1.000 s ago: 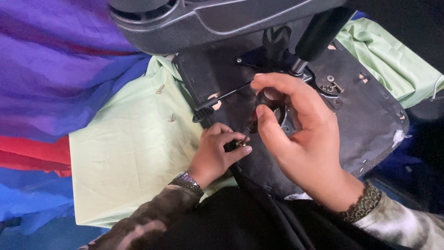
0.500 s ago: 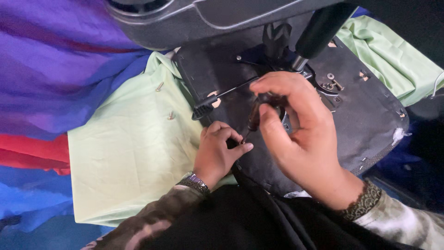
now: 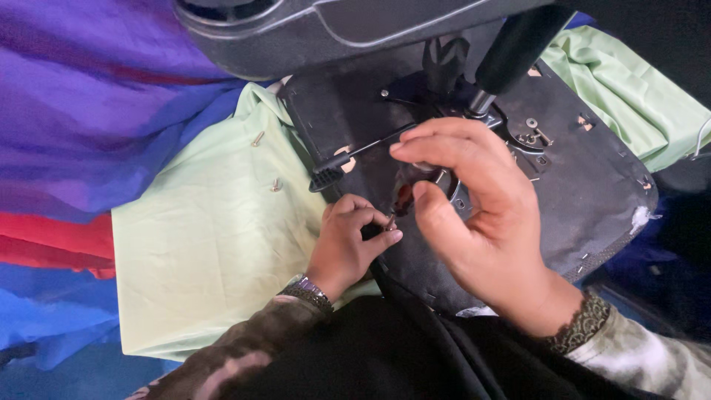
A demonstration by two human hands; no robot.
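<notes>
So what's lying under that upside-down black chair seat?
Under the black chair seat a pale green cloth is spread, with two loose screws on it. Purple fabric lies further left. Whatever is directly beneath the seat is covered.

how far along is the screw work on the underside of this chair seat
Partway, it seems. Done: two screws lie loose on the green cloth, and more sit by the metal plate. In hand: the left hand pinches a small screw against the black seat base, while the right hand grips a dark tool handle. What is left cannot be told; both hands hide that spot.
</notes>
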